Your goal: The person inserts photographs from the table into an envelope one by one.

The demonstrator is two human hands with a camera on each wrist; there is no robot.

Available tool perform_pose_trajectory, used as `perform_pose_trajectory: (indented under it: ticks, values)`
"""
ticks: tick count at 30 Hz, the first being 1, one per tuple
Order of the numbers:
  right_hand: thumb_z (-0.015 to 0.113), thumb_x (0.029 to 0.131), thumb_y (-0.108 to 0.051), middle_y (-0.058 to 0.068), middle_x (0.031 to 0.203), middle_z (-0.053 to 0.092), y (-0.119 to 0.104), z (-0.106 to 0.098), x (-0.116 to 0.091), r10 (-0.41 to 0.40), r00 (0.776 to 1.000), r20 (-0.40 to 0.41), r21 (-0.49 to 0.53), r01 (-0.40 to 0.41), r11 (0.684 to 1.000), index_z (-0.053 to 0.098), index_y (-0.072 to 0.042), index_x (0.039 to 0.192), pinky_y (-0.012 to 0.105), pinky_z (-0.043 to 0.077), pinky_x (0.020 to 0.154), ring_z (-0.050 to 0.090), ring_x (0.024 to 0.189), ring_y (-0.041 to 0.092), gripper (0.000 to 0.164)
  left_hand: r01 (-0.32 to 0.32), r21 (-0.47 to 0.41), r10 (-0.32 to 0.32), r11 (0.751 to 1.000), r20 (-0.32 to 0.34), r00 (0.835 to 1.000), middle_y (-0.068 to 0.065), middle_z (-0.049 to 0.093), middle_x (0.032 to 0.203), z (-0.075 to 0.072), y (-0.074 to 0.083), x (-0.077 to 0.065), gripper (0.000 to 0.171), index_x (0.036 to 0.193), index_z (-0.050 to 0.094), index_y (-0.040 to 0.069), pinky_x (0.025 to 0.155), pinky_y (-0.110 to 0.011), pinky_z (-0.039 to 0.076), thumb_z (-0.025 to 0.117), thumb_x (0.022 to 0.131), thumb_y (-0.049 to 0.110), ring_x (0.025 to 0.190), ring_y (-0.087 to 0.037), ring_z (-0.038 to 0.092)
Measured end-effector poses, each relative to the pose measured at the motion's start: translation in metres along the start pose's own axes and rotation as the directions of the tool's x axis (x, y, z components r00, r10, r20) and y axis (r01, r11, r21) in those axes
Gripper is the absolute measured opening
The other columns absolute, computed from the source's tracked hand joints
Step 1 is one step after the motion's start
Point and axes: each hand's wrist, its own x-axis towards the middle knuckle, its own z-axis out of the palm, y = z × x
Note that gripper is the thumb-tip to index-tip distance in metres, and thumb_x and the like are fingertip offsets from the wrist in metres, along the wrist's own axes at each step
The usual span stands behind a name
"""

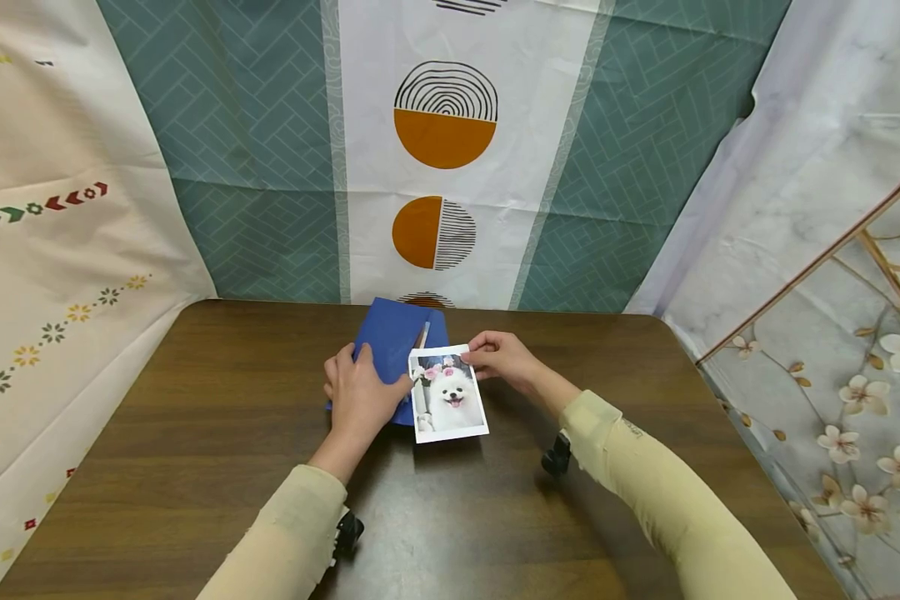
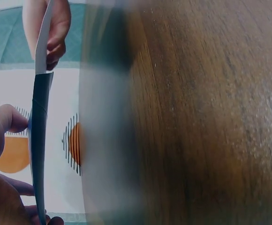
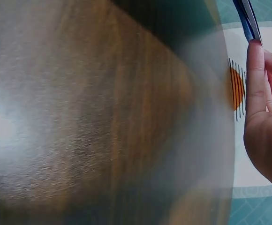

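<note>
In the head view, my left hand point(image 1: 360, 390) grips a blue envelope point(image 1: 392, 327) from its left side, its thumb tip right at the left edge of a photo. That photo point(image 1: 452, 408), white-bordered and showing a fluffy white dog with pink flowers on its head, overlaps the envelope's right part. My right hand point(image 1: 504, 360) pinches the photo's upper right edge between thumb and fingers. Seen edge-on from the left wrist, the envelope point(image 2: 40, 136) stands raised off the table between thumb and fingers. A pale strip shows in the envelope's slanted opening.
The brown wooden table point(image 1: 217, 467) lies under both hands. Behind it hangs a green and white patterned cloth point(image 1: 270, 150). Other cloths flank it, cream point(image 1: 67, 250) on the left and a floral one point(image 1: 832, 333) on the right. Black wrist cameras sit below both sleeves.
</note>
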Motion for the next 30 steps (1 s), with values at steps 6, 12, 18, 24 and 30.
perform_pose_trajectory:
  ticks: [6, 12, 18, 24, 30]
  values:
    - [0.075, 0.097, -0.001, 0.003, 0.085, 0.070, -0.005, 0.004, 0.008, -0.034, 0.998, -0.044, 0.029, 0.036, 0.999, 0.067, 0.000, 0.104, 0.028, 0.062, 0.070, 0.069, 0.078, 0.014, 0.011, 0.011, 0.006, -0.011, 1.000, 0.013, 1.000, -0.035, 0.037, 0.159, 0.002, 0.000, 0.000, 0.085, 0.152, 0.050, -0.011, 0.112, -0.073, 0.029, 0.082, 0.087, 0.033, 0.145, -0.052, 0.028]
    - [0.075, 0.097, 0.001, 0.001, 0.083, 0.071, -0.004, 0.011, 0.017, -0.051, 0.994, -0.101, 0.089, 0.060, 0.994, 0.066, 0.000, 0.102, 0.028, 0.063, 0.069, 0.070, 0.075, 0.011, 0.010, 0.009, 0.007, -0.009, 1.000, 0.012, 1.000, -0.035, 0.038, 0.157, 0.003, 0.000, -0.001, 0.083, 0.150, 0.051, -0.012, 0.111, -0.073, 0.030, 0.081, 0.087, 0.034, 0.144, -0.051, 0.029]
    - [0.075, 0.097, 0.002, 0.002, 0.084, 0.071, -0.005, 0.022, 0.023, -0.086, 0.987, -0.136, 0.116, 0.102, 0.988, 0.066, 0.002, 0.103, 0.030, 0.064, 0.069, 0.070, 0.075, 0.012, 0.011, 0.015, 0.010, -0.015, 1.000, 0.019, 1.000, -0.034, 0.038, 0.158, 0.004, 0.001, -0.001, 0.084, 0.151, 0.051, -0.012, 0.111, -0.073, 0.030, 0.082, 0.086, 0.033, 0.144, -0.051, 0.028]
    - [0.074, 0.097, 0.003, 0.003, 0.084, 0.071, -0.008, 0.033, 0.026, -0.110, 0.982, -0.153, 0.155, 0.134, 0.979, 0.065, 0.003, 0.104, 0.030, 0.064, 0.069, 0.071, 0.073, 0.013, 0.012, 0.014, 0.014, -0.014, 1.000, 0.011, 1.000, -0.034, 0.039, 0.157, 0.004, 0.001, -0.001, 0.084, 0.149, 0.052, -0.012, 0.110, -0.072, 0.032, 0.083, 0.086, 0.034, 0.143, -0.051, 0.029]
    - [0.074, 0.099, -0.002, 0.006, 0.088, 0.072, -0.010, 0.036, 0.026, -0.107, 0.987, -0.117, 0.149, 0.124, 0.981, 0.066, 0.005, 0.108, 0.032, 0.064, 0.070, 0.073, 0.073, 0.015, 0.013, 0.016, 0.014, -0.016, 1.000, -0.001, 1.000, -0.034, 0.040, 0.156, 0.003, 0.000, 0.000, 0.081, 0.147, 0.054, -0.012, 0.109, -0.072, 0.033, 0.082, 0.085, 0.033, 0.142, -0.051, 0.031]
